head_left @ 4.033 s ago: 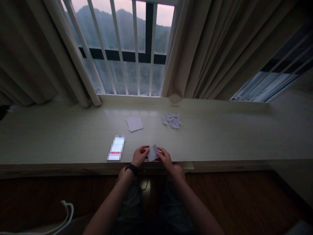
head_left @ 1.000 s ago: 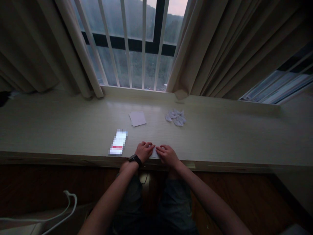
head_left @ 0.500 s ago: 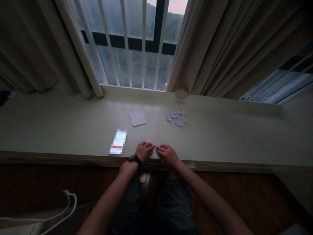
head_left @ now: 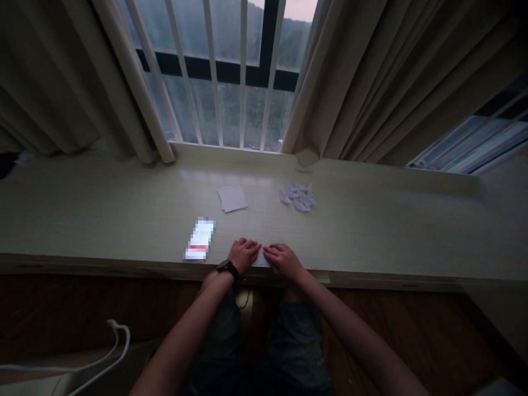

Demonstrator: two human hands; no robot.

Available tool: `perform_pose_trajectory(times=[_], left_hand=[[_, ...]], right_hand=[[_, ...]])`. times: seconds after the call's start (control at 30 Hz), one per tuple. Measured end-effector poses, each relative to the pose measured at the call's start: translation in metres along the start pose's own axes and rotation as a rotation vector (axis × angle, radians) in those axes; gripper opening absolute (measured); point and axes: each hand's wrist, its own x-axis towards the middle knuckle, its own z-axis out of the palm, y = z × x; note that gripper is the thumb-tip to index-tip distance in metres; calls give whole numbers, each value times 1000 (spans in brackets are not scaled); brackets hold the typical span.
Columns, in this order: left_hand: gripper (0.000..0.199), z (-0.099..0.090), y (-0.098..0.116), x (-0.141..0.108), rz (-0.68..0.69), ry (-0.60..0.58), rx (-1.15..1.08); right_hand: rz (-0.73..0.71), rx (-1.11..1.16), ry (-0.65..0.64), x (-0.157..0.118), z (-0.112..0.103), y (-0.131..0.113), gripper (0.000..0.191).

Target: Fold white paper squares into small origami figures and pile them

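At the front edge of the pale sill, a small piece of white paper (head_left: 260, 257) lies between my hands. My left hand (head_left: 244, 254), with a dark watch on its wrist, has its fingers bent together on the paper's left side. On the right side, my right hand (head_left: 284, 258) grips it in the same way, fingertips close to those of the left. Both hands cover much of the paper, so its folds cannot be made out. Beyond them lie a stack of white paper squares (head_left: 232, 199) and a pile of folded white paper pieces (head_left: 297, 197).
A lit phone (head_left: 200, 238), its screen blurred, lies left of my hands on the wide sill (head_left: 383, 220). Curtains (head_left: 355, 82) hang on both sides of the barred window (head_left: 223, 110). A white cable (head_left: 124, 341) loops at the lower left.
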Motion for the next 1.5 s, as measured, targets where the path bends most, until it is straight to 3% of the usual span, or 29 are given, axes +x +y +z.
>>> perform_pose_trajectory(times=[0.87,1.5], left_hand=[[28,-9,2,4,16,-68,45],[28,-19,7,8,38,-98,85]], right_hand=[[-7,5,-73,4,-5,2,41],[57,-8,-7,-6,-7,-15,50]])
